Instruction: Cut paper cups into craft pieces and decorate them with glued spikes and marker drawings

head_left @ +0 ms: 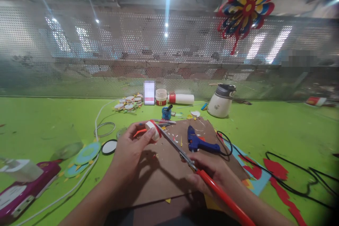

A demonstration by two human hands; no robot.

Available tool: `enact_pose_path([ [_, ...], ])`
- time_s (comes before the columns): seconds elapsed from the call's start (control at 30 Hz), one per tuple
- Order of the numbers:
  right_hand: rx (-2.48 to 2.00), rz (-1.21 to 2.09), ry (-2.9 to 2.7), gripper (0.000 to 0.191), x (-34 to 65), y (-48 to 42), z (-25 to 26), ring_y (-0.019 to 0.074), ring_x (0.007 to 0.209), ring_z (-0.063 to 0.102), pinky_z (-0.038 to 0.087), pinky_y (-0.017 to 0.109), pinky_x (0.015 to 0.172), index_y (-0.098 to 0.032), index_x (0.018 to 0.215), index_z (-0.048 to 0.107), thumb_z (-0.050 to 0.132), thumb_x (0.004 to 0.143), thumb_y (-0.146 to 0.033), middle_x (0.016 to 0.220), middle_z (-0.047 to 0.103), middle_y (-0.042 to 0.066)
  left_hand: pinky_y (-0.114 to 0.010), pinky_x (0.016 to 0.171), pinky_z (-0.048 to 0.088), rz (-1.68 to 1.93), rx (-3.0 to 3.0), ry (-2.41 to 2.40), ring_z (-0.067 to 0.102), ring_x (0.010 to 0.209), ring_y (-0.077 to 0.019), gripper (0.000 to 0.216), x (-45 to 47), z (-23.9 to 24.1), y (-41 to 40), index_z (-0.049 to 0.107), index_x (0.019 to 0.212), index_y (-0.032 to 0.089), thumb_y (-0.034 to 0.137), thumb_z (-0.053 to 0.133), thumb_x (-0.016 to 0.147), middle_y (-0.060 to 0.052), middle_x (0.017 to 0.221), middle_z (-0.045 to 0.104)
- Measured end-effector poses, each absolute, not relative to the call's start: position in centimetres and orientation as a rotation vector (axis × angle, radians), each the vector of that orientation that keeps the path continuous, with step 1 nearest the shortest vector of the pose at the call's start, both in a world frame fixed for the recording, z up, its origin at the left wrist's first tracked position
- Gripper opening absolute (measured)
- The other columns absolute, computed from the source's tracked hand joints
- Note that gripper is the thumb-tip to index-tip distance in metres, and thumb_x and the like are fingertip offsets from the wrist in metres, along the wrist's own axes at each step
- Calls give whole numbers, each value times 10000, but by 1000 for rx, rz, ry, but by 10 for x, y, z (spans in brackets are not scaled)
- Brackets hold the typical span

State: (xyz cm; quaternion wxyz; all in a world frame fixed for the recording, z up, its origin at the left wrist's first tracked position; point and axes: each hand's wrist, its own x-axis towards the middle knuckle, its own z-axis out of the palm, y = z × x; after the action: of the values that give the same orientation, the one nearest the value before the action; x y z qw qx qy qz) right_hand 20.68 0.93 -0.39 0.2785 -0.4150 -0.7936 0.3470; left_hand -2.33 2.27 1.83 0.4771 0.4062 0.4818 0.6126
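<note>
My left hand (131, 150) pinches a small round white piece with a red rim (153, 129) above a brown cardboard sheet (159, 180). My right hand (212, 174) grips red-handled scissors (185, 157); their long metal blades reach up and left and meet the round piece. A blue glue gun (198, 143) lies on the cardboard just beyond my right hand, its black cord (227, 144) curling off to the right.
On the green table (278, 130): paper discs (87, 152), a white cable (104, 127), a pink device (23, 189) at left; a phone (149, 92), cups, a tube and a white jug (219, 102) at the back; red paper scraps (277, 169) at right. Perforated metal screen behind, with a paper flower (247, 1).
</note>
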Motion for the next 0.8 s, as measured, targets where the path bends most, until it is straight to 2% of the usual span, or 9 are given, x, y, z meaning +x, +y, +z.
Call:
enact_pose_path([
  [0.2, -1149, 754, -2229, 431, 207, 15, -2, 172, 632, 531, 424, 269, 598, -141, 1130, 685, 537, 910, -480, 697, 623, 24, -389, 620, 599, 1455, 982, 1153, 715, 851, -293, 456, -23, 16, 23, 612, 1036, 207, 490, 799, 731, -116, 981, 720],
  [0.33, -1126, 754, -2292, 409, 210, 16, 4, 184, 668, 555, 432, 267, 599, -156, 1122, 675, 509, 931, -476, 768, 649, 49, -361, 629, 601, 1487, 958, 1128, 709, 891, -281, 431, -23, 15, 24, 619, 1016, 215, 462, 817, 723, -110, 1014, 722],
  [0.47, -1069, 782, -2285, 336, 210, 11, 9, 205, 818, 626, 472, 251, 647, -190, 1055, 651, 479, 962, -465, 930, 694, 86, -324, 597, 593, 1481, 925, 1055, 701, 863, -253, 406, -24, 16, 23, 618, 991, 219, 419, 836, 713, -86, 956, 729],
  [0.6, -1049, 747, -2306, 313, 210, 10, 6, 200, 781, 637, 475, 256, 652, -202, 994, 634, 460, 975, -462, 885, 702, 75, -323, 583, 590, 1471, 828, 966, 705, 792, -230, 400, -22, 20, 21, 616, 966, 212, 373, 857, 691, -81, 961, 729],
  [0.7, -1049, 709, -2321, 347, 208, 10, 3, 198, 714, 623, 467, 281, 661, -197, 1025, 622, 437, 979, -487, 823, 697, 62, -333, 662, 600, 1494, 786, 918, 711, 782, -206, 391, -21, 22, 21, 627, 931, 198, 341, 879, 669, -68, 963, 729],
  [0.8, -1069, 697, -2311, 335, 206, 8, 3, 205, 756, 613, 465, 284, 679, -199, 1036, 612, 436, 976, -477, 852, 688, 65, -325, 758, 593, 1526, 794, 868, 720, 803, -186, 351, -21, 23, 23, 634, 918, 188, 316, 871, 694, -56, 953, 738],
])
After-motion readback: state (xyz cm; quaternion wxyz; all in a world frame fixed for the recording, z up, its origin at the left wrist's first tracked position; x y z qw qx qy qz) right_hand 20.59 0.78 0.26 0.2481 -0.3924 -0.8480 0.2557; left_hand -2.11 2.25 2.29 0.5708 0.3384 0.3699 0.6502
